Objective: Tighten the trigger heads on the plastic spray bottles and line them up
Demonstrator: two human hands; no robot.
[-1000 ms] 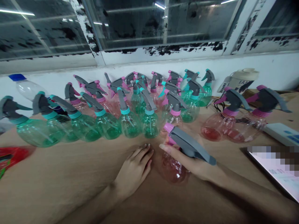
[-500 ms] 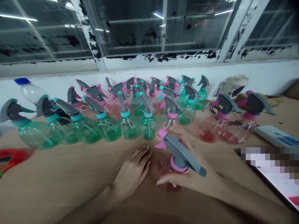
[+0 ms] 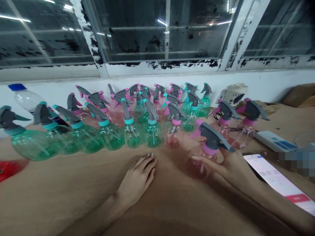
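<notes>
My right hand [image 3: 228, 170] is closed around a pink spray bottle [image 3: 200, 167] with a grey and pink trigger head. It keeps the bottle nearly upright, right of the middle, and is slightly blurred. My left hand [image 3: 137, 178] lies flat on the wooden table [image 3: 73, 193] with its fingers stretched forward and nothing in them. In front of it stands a row of green spray bottles [image 3: 133, 134] with turquoise collars. One pink spray bottle [image 3: 173, 132] ends that row on the right. Two more pink bottles [image 3: 246, 131] stand behind the held one.
Further spray bottles crowd against the white wall [image 3: 147, 78] below the window. A clear blue-capped bottle [image 3: 27, 98] leans at the left, above a red packet [image 3: 11, 168]. On the right are a phone [image 3: 275, 177], a white box-like device [image 3: 275, 141], a white container [image 3: 233, 93] and a cardboard box [image 3: 300, 95].
My right hand has carried the pink spray bottle to the right and farther from me, towards the two pink bottles. My left hand stays flat in place. The view has shifted a little right.
</notes>
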